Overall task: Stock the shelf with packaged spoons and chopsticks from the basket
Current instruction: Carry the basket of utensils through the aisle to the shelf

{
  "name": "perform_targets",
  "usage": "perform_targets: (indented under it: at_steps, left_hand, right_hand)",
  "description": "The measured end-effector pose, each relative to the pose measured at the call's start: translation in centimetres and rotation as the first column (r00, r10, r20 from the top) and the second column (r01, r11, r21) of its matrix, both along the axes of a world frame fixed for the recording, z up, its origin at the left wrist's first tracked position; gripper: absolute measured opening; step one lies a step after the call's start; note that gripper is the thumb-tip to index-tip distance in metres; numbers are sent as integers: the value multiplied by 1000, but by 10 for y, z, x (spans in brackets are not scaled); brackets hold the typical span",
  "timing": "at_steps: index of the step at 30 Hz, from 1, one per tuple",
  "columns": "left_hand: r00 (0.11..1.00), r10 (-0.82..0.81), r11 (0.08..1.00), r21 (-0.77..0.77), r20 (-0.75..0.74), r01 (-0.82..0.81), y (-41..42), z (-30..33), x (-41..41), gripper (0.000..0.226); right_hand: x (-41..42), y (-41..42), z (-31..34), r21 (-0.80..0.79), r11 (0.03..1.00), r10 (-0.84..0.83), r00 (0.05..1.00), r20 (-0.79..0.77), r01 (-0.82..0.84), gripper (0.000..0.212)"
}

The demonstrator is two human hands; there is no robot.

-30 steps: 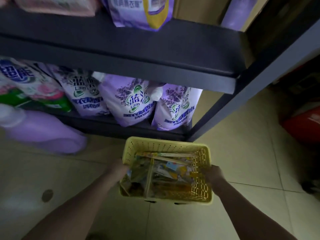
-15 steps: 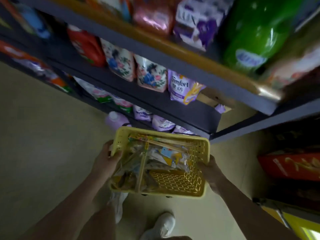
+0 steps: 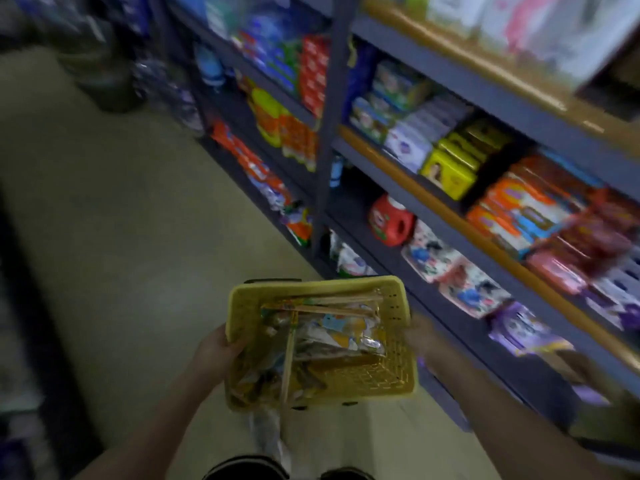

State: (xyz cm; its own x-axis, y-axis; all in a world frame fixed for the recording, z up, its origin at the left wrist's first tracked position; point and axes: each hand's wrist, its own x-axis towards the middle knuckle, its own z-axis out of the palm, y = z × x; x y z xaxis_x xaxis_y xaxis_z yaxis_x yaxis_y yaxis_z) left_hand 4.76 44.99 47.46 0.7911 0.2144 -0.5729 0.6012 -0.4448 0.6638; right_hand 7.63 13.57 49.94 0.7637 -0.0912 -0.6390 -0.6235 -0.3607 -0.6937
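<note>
Basket [image 3: 398,299] in aisle, just left of shelf [image 3: 485,223], chopstick packs [image 3: 332,308] inside. Left hand [image 3: 216,351], right hand [image 3: 420,336] both wrapped on its rims. Tilt likely spills loose packs.

One yellow basket [image 3: 242,306]; two hands [image 3: 214,351] [image 3: 420,336]; one red jug [image 3: 391,221]; packets inside uncountable.
</note>
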Motion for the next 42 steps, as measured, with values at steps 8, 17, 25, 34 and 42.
perform_targets:
  at_steps: [8, 17, 25, 34, 42]
  left_hand:
    - [989, 134, 988, 73, 60, -138, 170, 19, 111, 28]
    - [944, 316, 945, 62, 101, -323, 349, 24, 299, 30]
    - [881, 460, 877, 95, 109, -470, 508, 65, 462, 18]
    - [880, 473, 878, 56, 50, -475, 734, 47, 646, 13]
    - [944, 328, 935, 127, 35, -330, 904, 68, 826, 14]
  right_hand:
    - [178, 167, -17, -269, 898, 380, 922, 75, -348, 15]
    - [427, 378, 2, -239, 859, 491, 861, 130, -453, 19]
    - [620, 570, 37, -269, 762, 639, 753, 159, -590, 20]
    - [809, 794, 14, -230, 739, 669, 727, 153, -633, 14]
    - [959, 946, 24, -85, 862, 505, 859, 81, -499, 19]
